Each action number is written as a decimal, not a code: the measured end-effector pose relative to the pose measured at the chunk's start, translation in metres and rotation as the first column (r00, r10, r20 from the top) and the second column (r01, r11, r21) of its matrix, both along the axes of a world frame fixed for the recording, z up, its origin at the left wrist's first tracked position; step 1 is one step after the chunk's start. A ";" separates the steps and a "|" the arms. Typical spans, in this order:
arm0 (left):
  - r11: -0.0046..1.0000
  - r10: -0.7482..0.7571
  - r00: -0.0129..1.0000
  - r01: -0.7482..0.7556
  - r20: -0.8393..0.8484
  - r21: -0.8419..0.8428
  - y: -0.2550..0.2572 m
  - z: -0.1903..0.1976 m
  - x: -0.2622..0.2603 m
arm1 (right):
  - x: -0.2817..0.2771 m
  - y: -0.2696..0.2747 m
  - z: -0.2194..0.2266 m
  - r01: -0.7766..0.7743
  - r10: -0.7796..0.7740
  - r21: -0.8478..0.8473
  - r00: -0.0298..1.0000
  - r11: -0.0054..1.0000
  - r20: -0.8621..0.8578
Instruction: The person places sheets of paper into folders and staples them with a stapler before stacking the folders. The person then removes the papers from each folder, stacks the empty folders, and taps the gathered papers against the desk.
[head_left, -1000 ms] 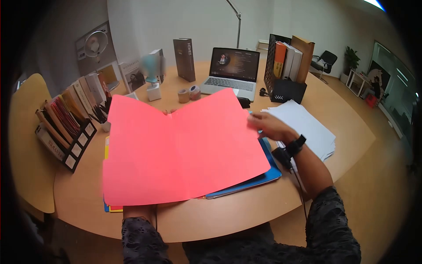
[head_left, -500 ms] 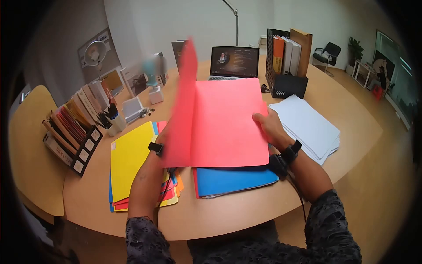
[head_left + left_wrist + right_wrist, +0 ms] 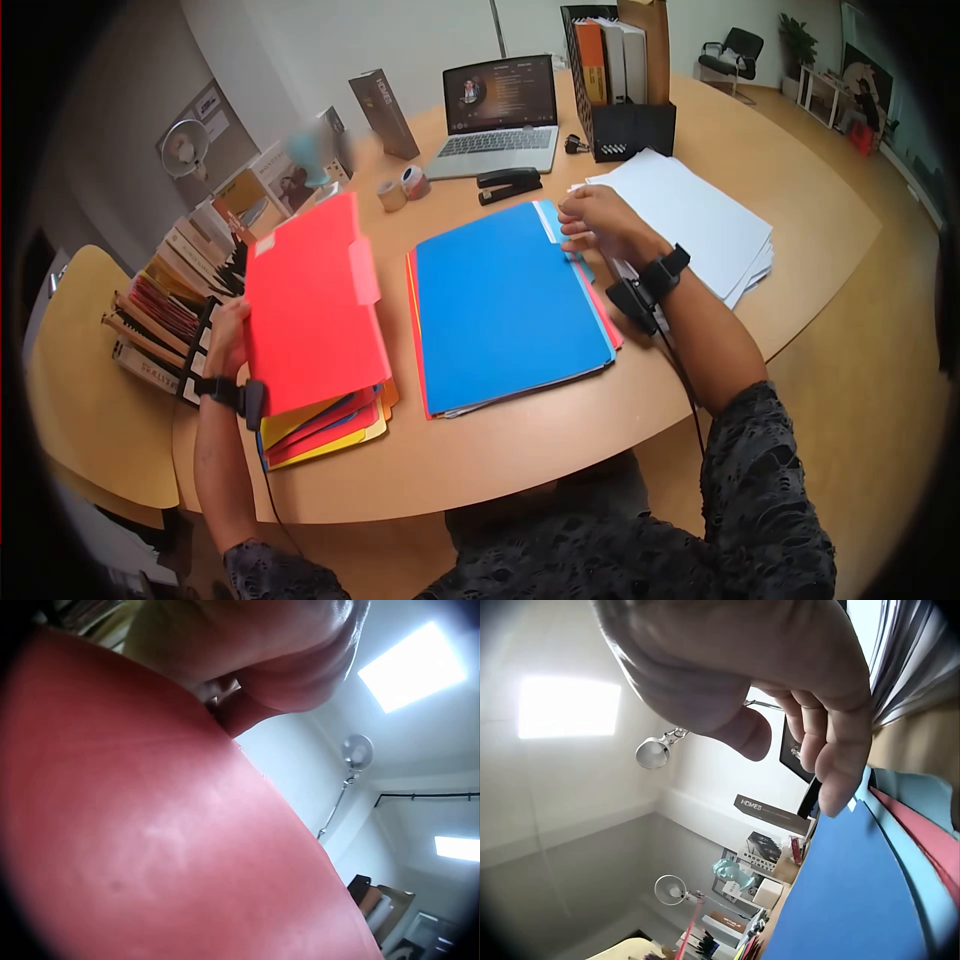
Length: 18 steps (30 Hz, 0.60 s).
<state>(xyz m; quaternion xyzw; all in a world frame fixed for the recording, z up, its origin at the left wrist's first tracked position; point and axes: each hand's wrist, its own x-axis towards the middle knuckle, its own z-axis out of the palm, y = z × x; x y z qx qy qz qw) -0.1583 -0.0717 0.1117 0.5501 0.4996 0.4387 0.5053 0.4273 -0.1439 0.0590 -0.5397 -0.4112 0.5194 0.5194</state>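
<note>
My left hand (image 3: 228, 335) grips the left edge of a closed red tabbed folder (image 3: 312, 320), which is tilted over a pile of coloured folders (image 3: 340, 432) on the left of the table. In the left wrist view the red folder (image 3: 165, 832) fills much of the picture, with the thumb side of the hand at its edge. My right hand (image 3: 605, 222) is at the upper right corner of a blue folder (image 3: 510, 315). Its fingers are loosely bent with nothing between them, and the fingertips (image 3: 838, 796) are close by the blue folder's edge. Other coloured folders lie under the blue one.
White paper (image 3: 700, 215) is stacked at the right. Behind the blue folder are a black stapler (image 3: 508, 185), tape rolls (image 3: 414, 182) and a laptop (image 3: 500, 140). A book rack (image 3: 632, 130) stands at the back right, a row of books (image 3: 190, 255) at the left.
The wide-open red folder has been folded shut and carried left over the coloured pile. My right hand has let go of it and is now by the blue folder's corner.
</note>
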 end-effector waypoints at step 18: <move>0.619 -0.265 0.297 0.782 -0.917 0.074 -0.040 -0.041 0.179 | 0.000 0.002 -0.004 -0.057 0.058 -0.018 0.995 0.998 0.077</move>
